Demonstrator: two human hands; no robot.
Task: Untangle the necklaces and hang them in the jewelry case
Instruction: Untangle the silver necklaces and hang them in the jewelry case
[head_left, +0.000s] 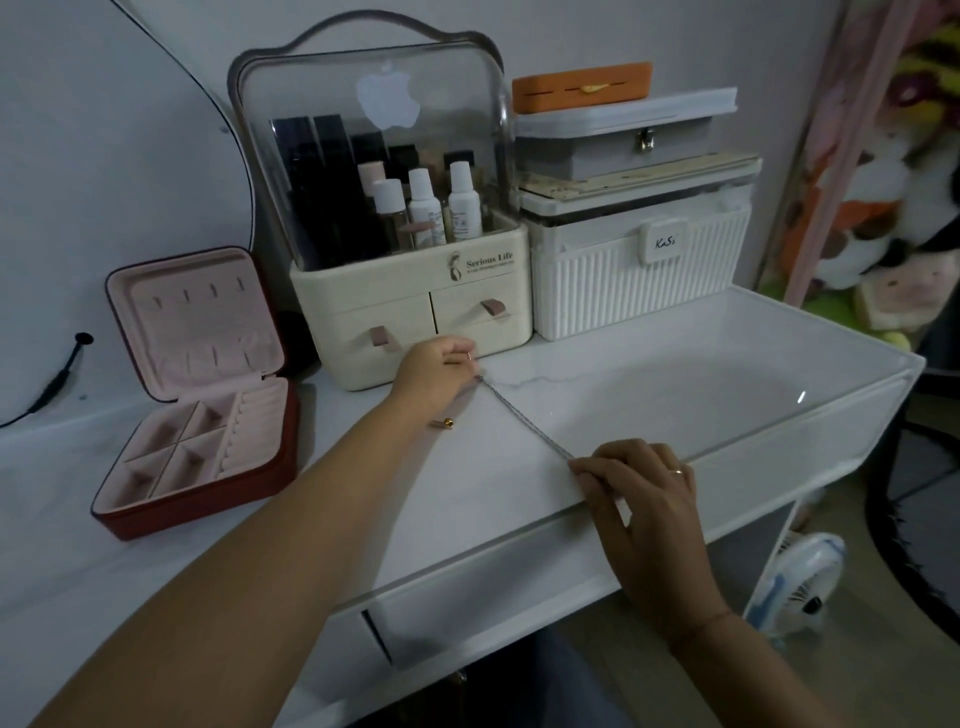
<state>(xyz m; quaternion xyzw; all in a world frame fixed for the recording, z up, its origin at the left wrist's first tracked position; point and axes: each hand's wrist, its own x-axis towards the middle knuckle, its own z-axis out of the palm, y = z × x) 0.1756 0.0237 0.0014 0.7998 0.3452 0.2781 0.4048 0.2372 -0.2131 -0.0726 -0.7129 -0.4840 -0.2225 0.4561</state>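
L hand (439, 366) pinches far end of twisted necklaces (524, 418); R hand (641, 480) fingers curled, pinching near end. Chain taut btwn them over white table (519, 499); jewelry case (200, 395) open at left.

We pinch the twisted necklaces (524, 421) at both ends, our left hand (434, 371) just before the cream organizer (415, 322), our right hand (641, 483) at the table's (649, 374) front edge. The red jewelry case (208, 506) lies open at left.

a home bedroom vanity: cosmetics organizer (410, 291), round mirror (104, 182), plush toys (893, 218)
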